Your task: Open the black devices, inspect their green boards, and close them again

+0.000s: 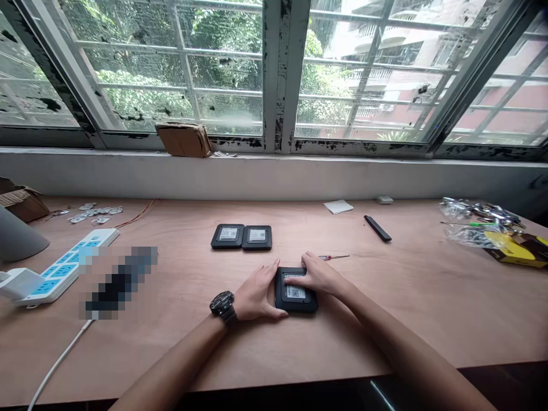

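A black rounded-square case (297, 302), likely a portable drive, lies on the plywood table (385, 319) with its white label facing up. My left hand (259, 292) grips its left edge, a wristwatch on that wrist. My right hand (314, 275) comes from the right, its fingers lying across the top of the case and partly covering the label. Two similar black cases (227, 236) (257, 237) sit side by side farther back, touching each other. A small red-handled screwdriver (333, 257) lies just beyond my right hand.
At the left are a blue-and-white power strip (64, 265) with a white cable, a pixelated blurred object (117, 282), and several small metal pieces (92, 214). At the right lie a black bar (377, 228), plastic bags (475, 225) and a yellow box (520, 248). A windowsill bounds the table's far side.
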The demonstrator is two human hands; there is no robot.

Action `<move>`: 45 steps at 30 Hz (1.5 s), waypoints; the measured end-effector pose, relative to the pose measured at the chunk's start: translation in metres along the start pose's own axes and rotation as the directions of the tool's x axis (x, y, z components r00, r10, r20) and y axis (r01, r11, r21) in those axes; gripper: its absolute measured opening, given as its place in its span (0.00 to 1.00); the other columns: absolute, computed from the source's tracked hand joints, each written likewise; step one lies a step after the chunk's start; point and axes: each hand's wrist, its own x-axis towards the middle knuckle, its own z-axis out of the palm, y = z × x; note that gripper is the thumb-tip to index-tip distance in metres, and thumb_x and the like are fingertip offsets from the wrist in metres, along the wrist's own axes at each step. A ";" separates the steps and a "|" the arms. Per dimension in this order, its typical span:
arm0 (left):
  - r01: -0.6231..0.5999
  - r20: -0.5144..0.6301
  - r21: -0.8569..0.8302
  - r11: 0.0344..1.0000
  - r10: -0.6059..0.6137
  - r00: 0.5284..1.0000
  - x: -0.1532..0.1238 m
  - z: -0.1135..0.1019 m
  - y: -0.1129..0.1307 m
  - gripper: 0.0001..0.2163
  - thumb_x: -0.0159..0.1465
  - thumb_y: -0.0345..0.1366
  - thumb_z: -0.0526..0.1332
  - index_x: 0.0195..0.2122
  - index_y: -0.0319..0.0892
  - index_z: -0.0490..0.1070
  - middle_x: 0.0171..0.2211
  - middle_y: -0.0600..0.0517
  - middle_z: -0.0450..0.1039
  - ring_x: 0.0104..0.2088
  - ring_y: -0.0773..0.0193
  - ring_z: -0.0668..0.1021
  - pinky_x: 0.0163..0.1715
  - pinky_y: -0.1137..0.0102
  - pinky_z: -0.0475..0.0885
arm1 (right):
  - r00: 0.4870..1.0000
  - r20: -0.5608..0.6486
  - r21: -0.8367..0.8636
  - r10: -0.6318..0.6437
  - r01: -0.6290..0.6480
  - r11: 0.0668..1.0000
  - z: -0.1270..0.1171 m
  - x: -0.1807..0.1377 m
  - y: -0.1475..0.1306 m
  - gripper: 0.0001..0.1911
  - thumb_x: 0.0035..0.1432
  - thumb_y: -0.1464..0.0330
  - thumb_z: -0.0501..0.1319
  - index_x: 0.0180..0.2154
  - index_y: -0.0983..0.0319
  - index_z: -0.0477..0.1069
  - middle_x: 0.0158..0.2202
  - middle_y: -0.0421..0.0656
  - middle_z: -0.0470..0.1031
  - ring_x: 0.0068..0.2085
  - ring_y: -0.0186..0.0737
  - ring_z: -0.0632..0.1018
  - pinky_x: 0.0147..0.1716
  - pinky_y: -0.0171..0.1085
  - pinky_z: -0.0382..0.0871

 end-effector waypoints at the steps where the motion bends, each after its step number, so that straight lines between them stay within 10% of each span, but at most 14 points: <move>1: -0.003 -0.001 0.000 1.000 0.003 1.000 0.000 0.001 -0.001 0.61 0.47 0.53 0.76 0.74 0.40 0.40 0.70 0.36 0.53 0.69 0.38 0.60 0.70 0.47 0.53 | 1.000 0.004 0.002 0.004 -0.004 1.000 0.000 0.000 0.000 0.35 0.48 0.33 0.61 0.32 0.59 0.65 0.37 0.46 0.73 0.33 0.44 0.74 0.31 0.39 0.64; 20: -0.043 -0.072 -0.082 0.996 0.037 0.997 -0.006 -0.014 0.018 0.52 0.46 0.51 0.77 0.70 0.48 0.54 0.64 0.42 0.65 0.61 0.39 0.70 0.61 0.51 0.66 | 0.982 0.092 0.377 -0.168 0.122 0.918 -0.039 -0.017 -0.022 0.24 0.59 0.46 0.64 0.35 0.59 0.63 0.33 0.38 0.70 0.33 0.38 0.71 0.29 0.35 0.63; 25: 0.229 -0.218 0.200 0.953 -0.184 0.958 -0.054 -0.011 0.024 0.55 0.47 0.67 0.70 0.69 0.41 0.55 0.63 0.37 0.65 0.63 0.35 0.67 0.65 0.41 0.56 | 0.985 0.027 0.315 -0.170 0.153 0.937 -0.077 -0.023 -0.027 0.19 0.63 0.50 0.62 0.38 0.58 0.65 0.34 0.39 0.74 0.33 0.40 0.74 0.29 0.36 0.65; 30: 0.353 -0.322 0.312 0.882 -0.251 0.913 -0.095 -0.013 0.027 0.36 0.62 0.62 0.62 0.65 0.47 0.63 0.58 0.45 0.73 0.58 0.43 0.74 0.68 0.42 0.52 | 0.913 -0.023 -0.063 -0.407 0.405 0.912 -0.100 -0.023 -0.025 0.08 0.68 0.60 0.61 0.39 0.57 0.72 0.39 0.42 0.78 0.42 0.45 0.76 0.41 0.42 0.68; 35: 0.341 -0.307 0.251 0.906 -0.259 0.916 -0.090 -0.017 0.023 0.39 0.64 0.55 0.65 0.71 0.48 0.52 0.65 0.45 0.66 0.63 0.47 0.71 0.69 0.44 0.51 | 0.778 -0.068 -0.290 -0.625 0.584 0.758 -0.090 -0.028 0.001 0.05 0.69 0.68 0.59 0.42 0.55 0.74 0.49 0.43 0.78 0.51 0.48 0.76 0.51 0.47 0.67; 45: 0.306 -0.256 0.141 0.942 -0.264 0.930 -0.078 -0.010 0.017 0.37 0.68 0.46 0.63 0.73 0.51 0.44 0.67 0.47 0.63 0.66 0.52 0.68 0.71 0.48 0.49 | 0.810 -0.221 -0.234 -0.542 0.496 0.836 -0.026 -0.056 0.077 0.10 0.66 0.73 0.58 0.42 0.55 0.76 0.50 0.45 0.79 0.50 0.48 0.79 0.46 0.46 0.76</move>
